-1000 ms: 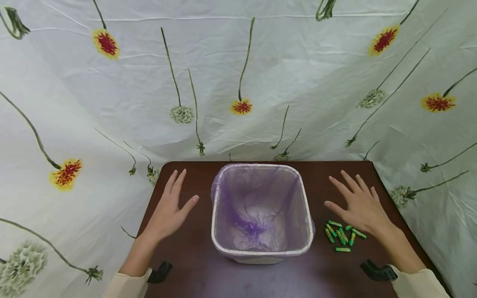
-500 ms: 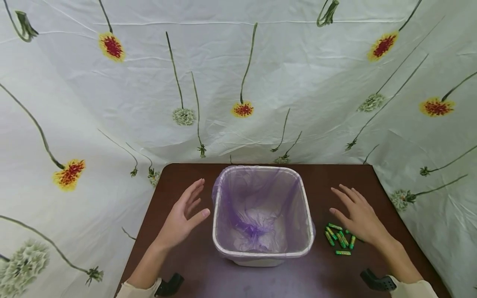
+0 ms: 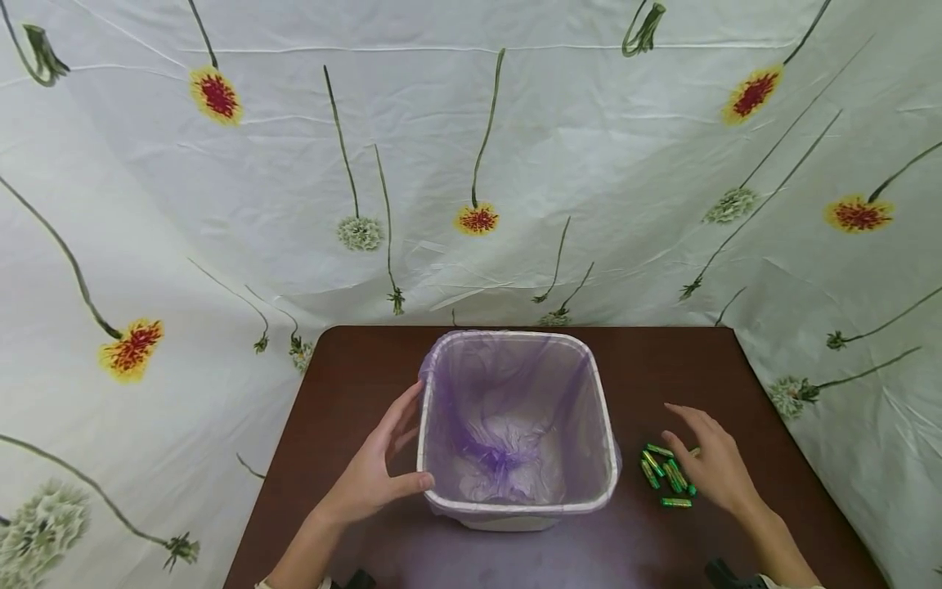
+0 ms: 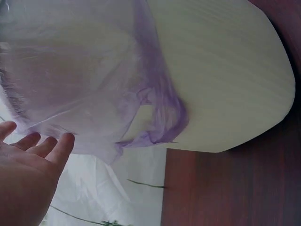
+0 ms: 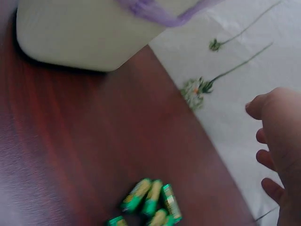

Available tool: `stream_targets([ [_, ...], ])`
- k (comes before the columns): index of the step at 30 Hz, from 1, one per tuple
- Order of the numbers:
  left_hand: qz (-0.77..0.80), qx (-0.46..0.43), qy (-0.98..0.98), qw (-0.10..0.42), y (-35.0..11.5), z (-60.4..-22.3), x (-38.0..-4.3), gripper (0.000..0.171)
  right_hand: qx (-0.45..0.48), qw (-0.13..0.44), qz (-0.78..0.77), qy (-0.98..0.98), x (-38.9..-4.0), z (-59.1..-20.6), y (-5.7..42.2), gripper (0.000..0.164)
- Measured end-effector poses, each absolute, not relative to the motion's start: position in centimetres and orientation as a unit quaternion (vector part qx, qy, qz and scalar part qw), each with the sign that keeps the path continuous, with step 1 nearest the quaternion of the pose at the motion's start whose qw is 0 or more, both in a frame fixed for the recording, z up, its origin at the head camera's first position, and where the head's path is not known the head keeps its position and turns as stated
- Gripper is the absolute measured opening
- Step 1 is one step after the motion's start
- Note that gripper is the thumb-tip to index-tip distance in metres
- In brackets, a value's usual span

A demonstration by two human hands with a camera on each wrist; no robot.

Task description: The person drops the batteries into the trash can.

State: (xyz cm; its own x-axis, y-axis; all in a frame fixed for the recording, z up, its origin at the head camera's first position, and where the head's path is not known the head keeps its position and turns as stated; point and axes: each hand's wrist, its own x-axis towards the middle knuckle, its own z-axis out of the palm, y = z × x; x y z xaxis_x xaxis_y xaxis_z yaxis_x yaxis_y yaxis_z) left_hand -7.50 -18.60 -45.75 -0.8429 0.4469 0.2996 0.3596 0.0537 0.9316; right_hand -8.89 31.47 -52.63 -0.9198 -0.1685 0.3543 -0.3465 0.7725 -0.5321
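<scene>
A white trash bin (image 3: pixel 515 523) lined with a thin purple bag (image 3: pixel 508 450) stands upright in the middle of the table. At its left side is my left hand (image 3: pixel 375 470), fingers extended along the outer wall and thumb at the rim's front left corner. In the left wrist view the fingertips (image 4: pixel 66 141) meet the bag's overhang. To the right of the bin, my right hand (image 3: pixel 717 462) hovers over several small green batteries (image 3: pixel 673 474), its fingers loosely bent and holding nothing. The hand partly hides the batteries in the head view; more show in the right wrist view.
The dark brown table (image 3: pixel 353 368) carries the bin and batteries. A white cloth (image 3: pixel 294 164) printed with flowers hangs behind and along both sides, close to the table's edges. One battery (image 3: pixel 676 502) lies slightly apart, nearer the front.
My left hand has moved right, up to the bin's side and rim. My right hand has come down and nearer to the batteries, its spread fingers drawing together. Bin and batteries stay put.
</scene>
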Motion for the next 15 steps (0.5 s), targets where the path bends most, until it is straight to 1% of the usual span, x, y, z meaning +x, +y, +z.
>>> stream_targets([
  [7,0.654,0.283,0.700,0.052,-18.4,-46.2,-7.3,0.105,0.076,0.186,0.345,-0.917,-6.2,-57.0,31.0,0.040],
  [15,0.657,0.280,0.697,0.058,-18.3,-46.4,-7.3,0.103,0.025,0.235,0.333,-0.913,-3.6,-62.0,30.6,0.031],
])
